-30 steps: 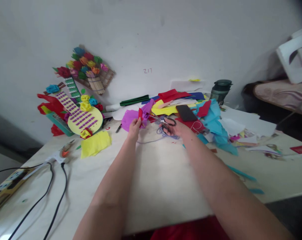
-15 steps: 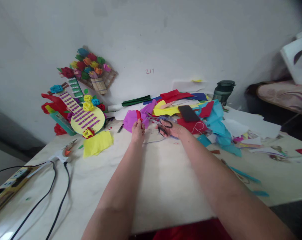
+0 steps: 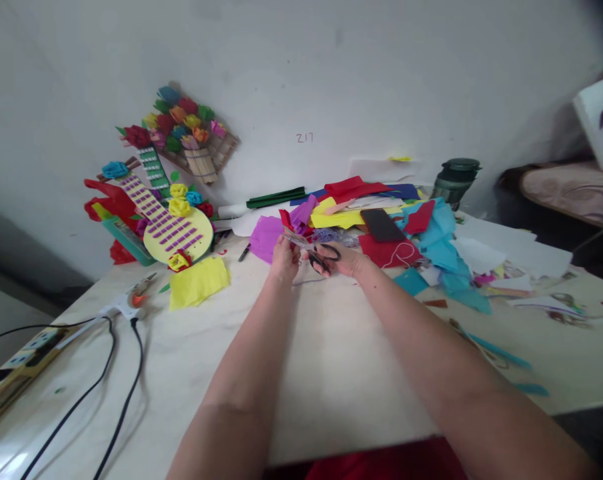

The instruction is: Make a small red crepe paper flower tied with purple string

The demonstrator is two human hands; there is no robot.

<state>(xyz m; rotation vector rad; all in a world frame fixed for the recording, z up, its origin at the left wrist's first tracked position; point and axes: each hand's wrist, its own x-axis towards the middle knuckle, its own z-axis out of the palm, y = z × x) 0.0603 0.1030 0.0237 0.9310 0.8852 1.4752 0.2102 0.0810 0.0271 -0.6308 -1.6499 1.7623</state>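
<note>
Left hand (image 3: 285,259) pinching red strip (image 3: 285,219), long axis pointing away; right hand (image 3: 338,259) gripping scissors (image 3: 305,244), blades angled left, pretty much at strip, can't tell if touching.

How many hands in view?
2: the left hand holds the red strip; the right hand, to its right, holds the scissors. Neither is hidden.

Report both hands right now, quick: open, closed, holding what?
Left hand: closed, pinching a red strip.
Right hand: closed on the black-handled scissors, fingers at the handles.
</note>
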